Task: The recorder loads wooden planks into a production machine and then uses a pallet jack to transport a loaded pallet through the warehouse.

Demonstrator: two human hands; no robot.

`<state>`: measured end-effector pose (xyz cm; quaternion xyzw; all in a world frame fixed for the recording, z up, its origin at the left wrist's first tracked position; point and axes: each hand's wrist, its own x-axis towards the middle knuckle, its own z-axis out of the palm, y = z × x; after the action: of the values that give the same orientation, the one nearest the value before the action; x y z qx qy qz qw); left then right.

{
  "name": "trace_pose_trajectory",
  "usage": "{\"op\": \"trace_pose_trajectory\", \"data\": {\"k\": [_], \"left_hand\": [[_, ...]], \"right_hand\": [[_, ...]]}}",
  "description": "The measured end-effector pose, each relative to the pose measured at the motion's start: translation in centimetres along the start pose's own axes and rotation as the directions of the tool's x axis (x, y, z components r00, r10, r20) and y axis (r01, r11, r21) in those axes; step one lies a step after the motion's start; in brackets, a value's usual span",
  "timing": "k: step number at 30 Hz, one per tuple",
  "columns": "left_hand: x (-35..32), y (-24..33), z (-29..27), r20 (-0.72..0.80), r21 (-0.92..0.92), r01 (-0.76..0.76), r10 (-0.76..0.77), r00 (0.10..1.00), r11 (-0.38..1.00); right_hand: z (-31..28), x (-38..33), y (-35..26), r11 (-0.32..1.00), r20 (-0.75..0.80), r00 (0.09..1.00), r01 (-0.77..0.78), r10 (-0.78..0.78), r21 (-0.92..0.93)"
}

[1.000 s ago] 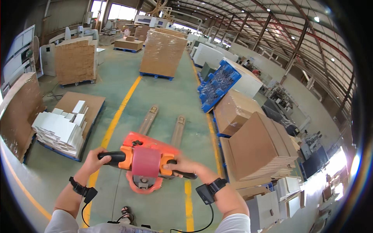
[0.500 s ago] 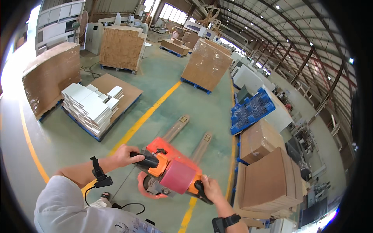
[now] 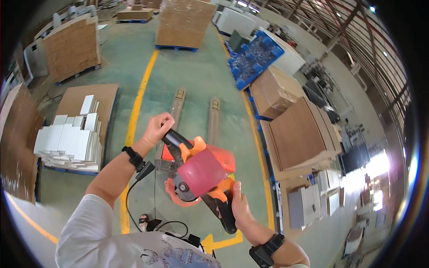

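Observation:
A red and orange electric pallet truck [image 3: 223,157] stands in front of me, its two forks [image 3: 213,123] pointing away along the floor. Its control handle has a dark red head [image 3: 202,172], orange parts and a black grip at either end. The handle sits askew to the forks, left end farther from me. My left hand [image 3: 158,127] is closed around the left black grip [image 3: 175,136]. At the nearer end, my right hand [image 3: 241,207] wraps the right black grip [image 3: 227,214], thumb along it. No load shows on the forks.
Left, white boards [image 3: 67,142] lie stacked on a pallet beyond a yellow floor line [image 3: 139,98]. A wrapped brown stack [image 3: 185,22] stands ahead. Along the right are a blue plastic pallet [image 3: 255,58], a wrapped carton [image 3: 275,91] and stacked brown sheets [image 3: 300,136].
My view has swung, and the forks now point nearly straight ahead instead of ahead-right. The handle has turned clockwise relative to the forks, with both hands still on its grips.

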<state>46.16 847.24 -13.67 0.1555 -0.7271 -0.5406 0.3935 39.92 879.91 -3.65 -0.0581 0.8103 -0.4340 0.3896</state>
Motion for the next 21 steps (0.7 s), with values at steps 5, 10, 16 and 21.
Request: {"op": "trace_pose_trajectory", "data": {"k": [5, 10, 16, 21], "left_hand": [[5.7, -5.2, 0.5, 0.02, -0.228, 0.034, -0.03, 0.999, 0.973], [9.2, -7.5, 2.5, 0.078, -0.237, 0.035, -0.017, 0.997, 0.971], [12.0, -7.4, 6.3, 0.081, -0.139, 0.019, -0.007, 0.997, 0.99], [12.9, -5.9, 12.7, 0.04, -0.115, -0.002, 0.007, 0.999, 0.993]], "right_hand": [[6.0, 0.3, -2.9, 0.977, -0.065, 0.993, -0.083, 0.097, 0.196], [7.0, 1.0, -5.3, 0.936, -0.121, 0.973, -0.15, 0.197, 0.317], [4.8, 2.6, -6.1, 0.948, -0.238, 0.954, -0.105, 0.18, 0.3], [-0.6, 4.8, -5.7, 0.962, -0.314, 0.932, -0.101, 0.182, 0.255]]}}
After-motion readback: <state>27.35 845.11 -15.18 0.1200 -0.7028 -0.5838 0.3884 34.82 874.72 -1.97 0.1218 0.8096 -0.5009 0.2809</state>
